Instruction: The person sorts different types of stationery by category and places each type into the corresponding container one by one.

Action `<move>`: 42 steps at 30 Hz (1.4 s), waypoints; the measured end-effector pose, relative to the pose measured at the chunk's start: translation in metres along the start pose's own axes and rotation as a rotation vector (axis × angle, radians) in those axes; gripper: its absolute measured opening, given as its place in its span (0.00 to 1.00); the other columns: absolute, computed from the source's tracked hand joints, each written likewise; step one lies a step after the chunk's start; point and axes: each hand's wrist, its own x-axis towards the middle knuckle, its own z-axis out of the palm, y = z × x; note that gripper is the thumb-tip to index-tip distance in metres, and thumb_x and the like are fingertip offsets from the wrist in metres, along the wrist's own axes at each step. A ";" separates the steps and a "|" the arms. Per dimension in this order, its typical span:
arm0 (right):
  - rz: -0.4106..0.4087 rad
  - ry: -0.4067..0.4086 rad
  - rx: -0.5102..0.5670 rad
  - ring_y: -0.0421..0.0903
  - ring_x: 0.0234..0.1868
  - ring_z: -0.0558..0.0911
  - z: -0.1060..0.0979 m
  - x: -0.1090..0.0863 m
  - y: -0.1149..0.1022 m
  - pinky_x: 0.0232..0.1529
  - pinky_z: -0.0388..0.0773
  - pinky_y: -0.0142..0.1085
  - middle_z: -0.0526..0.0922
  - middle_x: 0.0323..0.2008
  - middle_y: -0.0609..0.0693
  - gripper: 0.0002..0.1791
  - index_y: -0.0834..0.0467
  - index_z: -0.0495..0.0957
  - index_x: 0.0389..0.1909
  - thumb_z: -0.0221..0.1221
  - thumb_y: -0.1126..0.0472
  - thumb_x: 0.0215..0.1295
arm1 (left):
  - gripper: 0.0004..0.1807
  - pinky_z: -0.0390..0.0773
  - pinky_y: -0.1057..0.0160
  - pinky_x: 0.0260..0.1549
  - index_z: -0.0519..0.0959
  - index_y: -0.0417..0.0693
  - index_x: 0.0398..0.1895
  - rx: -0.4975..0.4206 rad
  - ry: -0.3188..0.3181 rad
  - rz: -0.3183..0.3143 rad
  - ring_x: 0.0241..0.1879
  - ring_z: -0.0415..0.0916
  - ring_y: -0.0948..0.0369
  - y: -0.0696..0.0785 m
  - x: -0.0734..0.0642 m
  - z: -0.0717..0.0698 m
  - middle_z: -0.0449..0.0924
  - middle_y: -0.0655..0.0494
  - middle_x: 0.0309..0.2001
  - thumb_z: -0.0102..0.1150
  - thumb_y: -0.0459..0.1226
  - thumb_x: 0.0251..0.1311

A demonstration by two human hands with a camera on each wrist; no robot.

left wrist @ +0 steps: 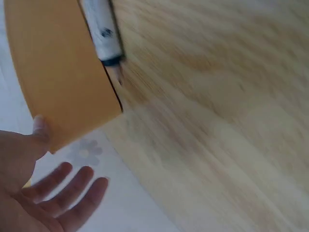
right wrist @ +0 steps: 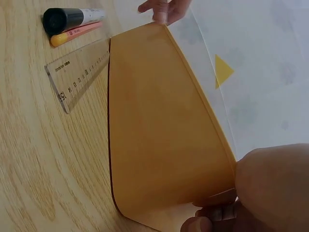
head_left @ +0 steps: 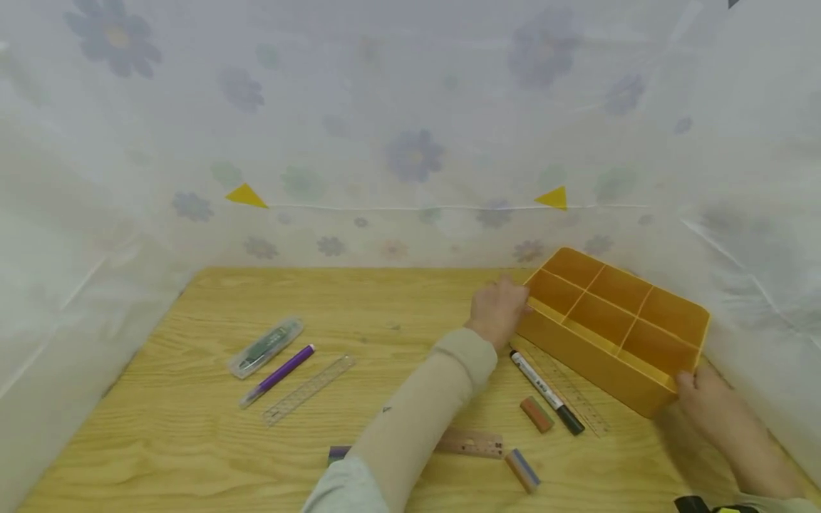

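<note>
An orange box (head_left: pixel 596 363) with several compartments stands at the right of the table, its open top facing up. My left hand (head_left: pixel 499 310) grips its left end, the thumb (left wrist: pixel 39 128) on the end wall and three fingers spread away from it. At the opposite end, my right hand (head_left: pixel 715 410) holds the rim, thumb over the edge; its other fingers are partly hidden. Beside the box's front wall lie a white marker with a black cap (right wrist: pixel 67 20), a pencil (right wrist: pixel 79 34) and a clear ruler (right wrist: pixel 79 72) whose far part is hidden by the box.
Two small two-tone blocks, one brown and green (head_left: pixel 536 415), one brown and blue (head_left: pixel 522 470), lie in front. A wooden ruler (head_left: pixel 471 443) is partly under my left forearm. Further left are a purple pen (head_left: pixel 279 374), another clear ruler (head_left: pixel 308 390) and a clear case (head_left: pixel 266 348).
</note>
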 end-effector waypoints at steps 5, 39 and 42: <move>-0.034 0.008 0.041 0.52 0.26 0.74 -0.003 -0.002 -0.005 0.28 0.72 0.44 0.74 0.25 0.58 0.24 0.76 0.65 0.44 0.27 0.59 0.77 | 0.14 0.79 0.71 0.22 0.86 0.68 0.40 0.018 0.006 0.028 0.32 0.81 0.68 -0.004 0.002 -0.002 0.83 0.67 0.39 0.54 0.58 0.62; -0.099 -0.031 0.115 0.46 0.18 0.67 0.015 0.048 -0.042 0.22 0.63 0.37 0.69 0.15 0.48 0.30 0.62 0.64 0.29 0.25 0.46 0.81 | 0.15 0.84 0.68 0.32 0.89 0.60 0.38 -0.015 0.024 0.105 0.36 0.86 0.66 -0.069 -0.020 -0.010 0.89 0.65 0.40 0.61 0.54 0.56; -0.106 -0.053 0.109 0.46 0.18 0.67 0.015 0.056 -0.045 0.24 0.63 0.37 0.69 0.14 0.48 0.31 0.62 0.64 0.28 0.25 0.45 0.81 | 0.15 0.84 0.67 0.30 0.90 0.60 0.37 -0.020 0.005 0.103 0.34 0.86 0.66 -0.073 -0.021 -0.011 0.89 0.65 0.38 0.62 0.55 0.56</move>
